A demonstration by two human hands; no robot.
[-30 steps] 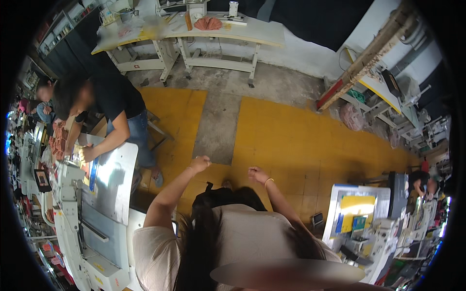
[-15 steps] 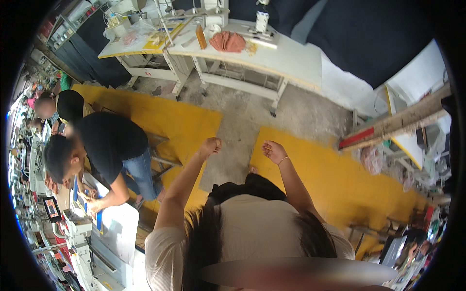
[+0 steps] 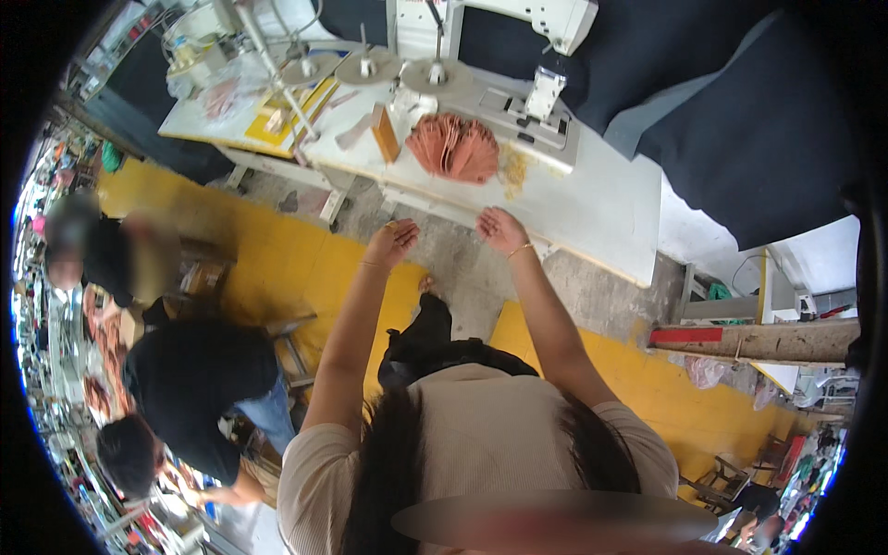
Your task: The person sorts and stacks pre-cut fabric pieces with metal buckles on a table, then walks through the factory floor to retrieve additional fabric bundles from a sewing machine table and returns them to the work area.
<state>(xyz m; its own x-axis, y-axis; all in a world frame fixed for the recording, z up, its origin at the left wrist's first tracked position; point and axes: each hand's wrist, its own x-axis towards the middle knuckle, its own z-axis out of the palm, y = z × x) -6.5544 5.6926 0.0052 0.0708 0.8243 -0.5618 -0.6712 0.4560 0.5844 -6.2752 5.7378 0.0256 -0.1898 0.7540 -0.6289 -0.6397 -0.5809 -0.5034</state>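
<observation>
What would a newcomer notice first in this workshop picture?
Probably the stack of reddish-brown fan-shaped pieces on the white worktable, just in front of the white sewing machine. Both bare hands reach toward that table's near edge, the left hand and the right hand empty and open. Bright yellow floor lies below.

Two bare hands reach forward, the left hand (image 3: 392, 242) and the right hand (image 3: 500, 228). One white surface (image 3: 592, 199) carries one sewing machine (image 3: 518, 28), one fanned stack of reddish-brown pieces (image 3: 455, 148) and one small orange block (image 3: 385, 133). Two other people work at left.
</observation>
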